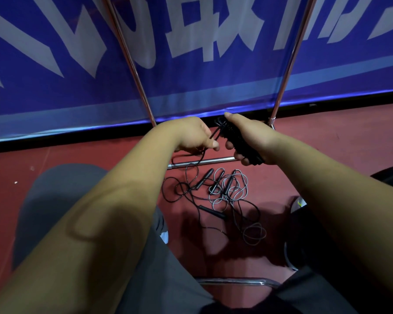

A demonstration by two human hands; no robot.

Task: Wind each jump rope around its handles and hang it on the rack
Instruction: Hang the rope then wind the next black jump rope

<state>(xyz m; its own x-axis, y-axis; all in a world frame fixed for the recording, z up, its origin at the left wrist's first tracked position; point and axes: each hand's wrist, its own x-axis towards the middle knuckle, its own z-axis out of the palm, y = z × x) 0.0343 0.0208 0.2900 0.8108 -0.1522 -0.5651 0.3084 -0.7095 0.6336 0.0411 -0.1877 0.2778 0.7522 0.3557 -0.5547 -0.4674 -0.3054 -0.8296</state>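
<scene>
Person seated, both bare forearms stretched forward over grey trousers (82, 200). Right hand (256, 137) grips a pair of black handles (235, 138) held together as one bundle, fingers (229, 145) curled under them and thumb lying along the top, handles angled from upper left to lower right. Left hand (190, 134) is just beside it, fingers pinching the thin black rope (215, 133) close to the handles' upper end. Two short strands run from the pinch to the bundle. More of the same rope drops from under the left hand to the floor (55, 159). How many turns are on the handles, cannot tell. Held rope is up in the hands, in front of the rack (290, 60), not on it. Rack is chrome: two slanted uprights and a low crossbar directly under the hands. Loose jump ropes (234, 193) lie tangled on the red floor below the crossbar, black and grey cords overlapping, several black handles among them, one handle lying nearer the person. Blue banner (55, 91) with large white characters stands behind the rack. Chrome chair bar (236, 281) sits at the bottom between the knees. Shoe (298, 203) is partly visible at right, behind the right forearm.
</scene>
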